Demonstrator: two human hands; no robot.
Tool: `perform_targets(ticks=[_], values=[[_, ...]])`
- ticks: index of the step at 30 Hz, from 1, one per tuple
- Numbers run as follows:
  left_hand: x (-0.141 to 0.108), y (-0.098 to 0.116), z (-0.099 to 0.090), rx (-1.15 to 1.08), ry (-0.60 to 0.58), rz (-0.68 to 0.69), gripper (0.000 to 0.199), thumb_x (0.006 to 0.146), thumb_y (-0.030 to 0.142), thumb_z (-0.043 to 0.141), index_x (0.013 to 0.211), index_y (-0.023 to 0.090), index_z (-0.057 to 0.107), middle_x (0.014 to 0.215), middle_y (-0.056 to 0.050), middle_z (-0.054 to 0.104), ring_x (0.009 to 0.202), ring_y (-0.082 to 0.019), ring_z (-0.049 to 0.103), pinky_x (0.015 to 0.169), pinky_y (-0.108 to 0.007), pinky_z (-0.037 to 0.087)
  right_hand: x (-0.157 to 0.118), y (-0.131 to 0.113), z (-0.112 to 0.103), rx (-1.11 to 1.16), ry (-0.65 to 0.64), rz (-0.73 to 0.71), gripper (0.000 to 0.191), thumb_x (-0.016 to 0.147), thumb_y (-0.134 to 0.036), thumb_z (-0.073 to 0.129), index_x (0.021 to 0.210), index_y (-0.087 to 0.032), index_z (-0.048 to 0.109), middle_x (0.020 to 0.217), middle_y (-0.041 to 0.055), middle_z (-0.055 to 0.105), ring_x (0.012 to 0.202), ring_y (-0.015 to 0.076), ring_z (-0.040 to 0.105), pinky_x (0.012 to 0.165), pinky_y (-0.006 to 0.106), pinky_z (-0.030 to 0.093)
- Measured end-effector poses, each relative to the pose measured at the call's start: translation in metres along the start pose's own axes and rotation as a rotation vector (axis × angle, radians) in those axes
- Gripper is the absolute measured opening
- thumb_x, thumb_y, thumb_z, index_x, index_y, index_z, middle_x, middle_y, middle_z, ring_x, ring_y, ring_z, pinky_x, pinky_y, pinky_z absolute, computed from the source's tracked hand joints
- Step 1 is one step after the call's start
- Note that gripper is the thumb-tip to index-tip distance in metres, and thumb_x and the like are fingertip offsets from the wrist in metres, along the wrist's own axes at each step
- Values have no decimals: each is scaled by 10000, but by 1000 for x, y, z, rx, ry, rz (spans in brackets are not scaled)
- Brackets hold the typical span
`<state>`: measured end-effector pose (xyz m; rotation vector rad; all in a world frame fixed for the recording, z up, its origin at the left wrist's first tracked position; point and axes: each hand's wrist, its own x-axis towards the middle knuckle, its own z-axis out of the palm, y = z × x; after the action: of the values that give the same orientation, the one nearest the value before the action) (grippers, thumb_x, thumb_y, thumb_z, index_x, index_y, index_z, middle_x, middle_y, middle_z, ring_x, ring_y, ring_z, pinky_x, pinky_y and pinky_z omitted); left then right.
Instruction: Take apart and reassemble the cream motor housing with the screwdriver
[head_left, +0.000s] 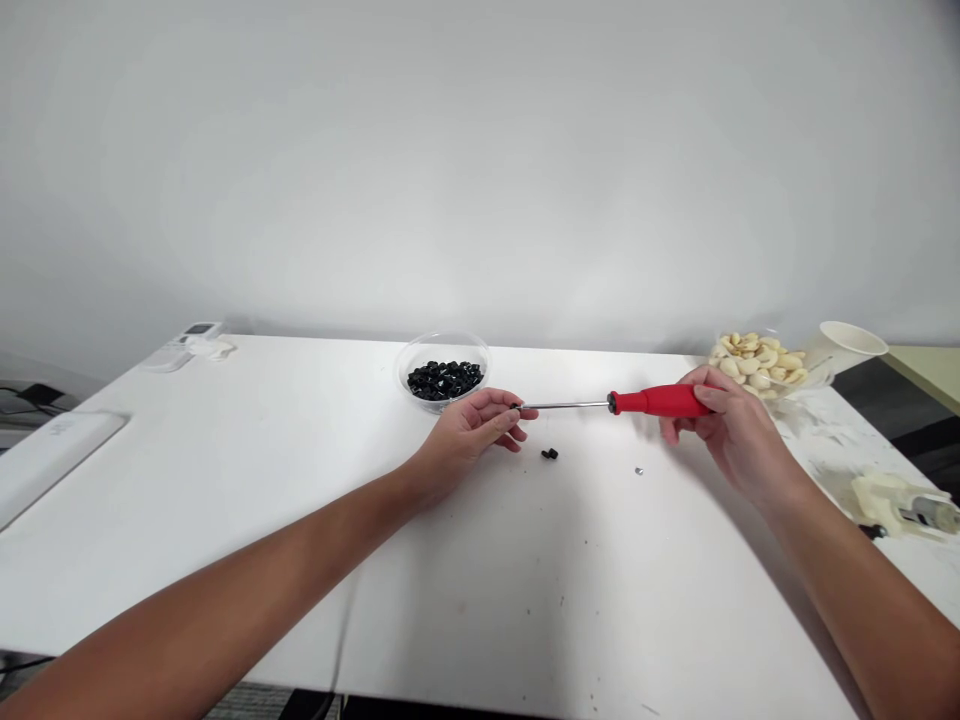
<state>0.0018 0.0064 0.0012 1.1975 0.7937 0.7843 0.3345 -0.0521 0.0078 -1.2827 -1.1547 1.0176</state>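
My right hand (720,418) is closed round the red handle of a screwdriver (660,401), held level with its shaft pointing left. The shaft's tip meets the fingertips of my left hand (484,425), which pinch a small black piece (516,407), mostly hidden by the fingers. On the table just below the shaft lie a couple of small black pieces (550,454). A clear bowl (405,358) of similar black pieces stands behind my left hand. To the right, a tiny silvery bit (639,470) rests on the tabletop.
Behind my right hand is a clear container of cream-coloured flat pieces (761,362), with a white paper cup (847,345) beside it. A pale device (907,505) lies at the right edge. A white box-like object (60,455) and a remote (196,335) are at left.
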Motion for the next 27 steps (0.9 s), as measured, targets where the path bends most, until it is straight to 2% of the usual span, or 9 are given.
perform_targets(ticks=[2,7,10,13,15,19,21,24,27], values=[[0,0,1,8,-1,7,294,956,383,780,1125,167,675,1209,-128,793,853,-155,700,879,-381,583,1,1,-2,-95,52,-15,361,1005,-528,621,772,-252,633,658,61,688,628,233,626,612,363,497],[0,-2,1,44,-14,12,281,953,387,786,1102,171,688,1182,-115,801,829,-156,694,847,-374,584,5,2,-7,79,-46,-23,228,907,-486,668,980,-278,608,721,21,740,618,262,684,625,394,517],[0,-2,1,46,-17,11,280,956,383,783,1106,167,687,1177,-111,803,817,-145,687,839,-359,584,4,2,-8,-3,-20,-32,191,951,-459,644,908,-276,608,694,22,721,621,249,667,640,392,509],[-1,-1,1,49,-8,10,280,960,382,778,1108,164,684,1171,-110,804,804,-136,682,834,-348,585,2,2,-6,-179,65,-54,368,1045,-550,540,832,-260,613,641,33,679,629,228,625,666,383,499],[-2,0,2,61,-10,10,278,964,383,773,1106,162,684,1169,-109,805,802,-133,682,830,-342,587,3,2,-6,-129,46,-40,344,1040,-562,531,887,-264,605,664,31,695,634,232,632,660,381,499],[-2,-1,2,78,-23,19,279,963,388,772,1106,164,687,1167,-107,804,798,-132,682,824,-340,591,6,2,-9,45,-23,-3,205,934,-468,648,959,-283,563,708,16,733,613,248,661,648,392,512],[-2,-2,2,83,-21,26,283,962,393,772,1112,167,690,1163,-106,804,795,-134,681,823,-345,595,5,2,-9,-57,34,-3,256,962,-513,645,899,-271,587,667,23,707,619,244,644,681,405,517],[-2,-3,2,84,-17,29,283,963,392,769,1113,166,689,1156,-107,804,790,-134,679,824,-350,597,2,0,-6,-227,99,21,441,1022,-627,562,812,-246,632,622,48,664,642,240,615,705,412,508],[-2,-2,2,89,-22,27,282,962,388,770,1113,163,690,1161,-110,803,787,-131,676,826,-351,595,3,0,-3,-97,35,28,378,1006,-607,546,887,-254,612,695,59,709,637,258,642,640,411,504]])
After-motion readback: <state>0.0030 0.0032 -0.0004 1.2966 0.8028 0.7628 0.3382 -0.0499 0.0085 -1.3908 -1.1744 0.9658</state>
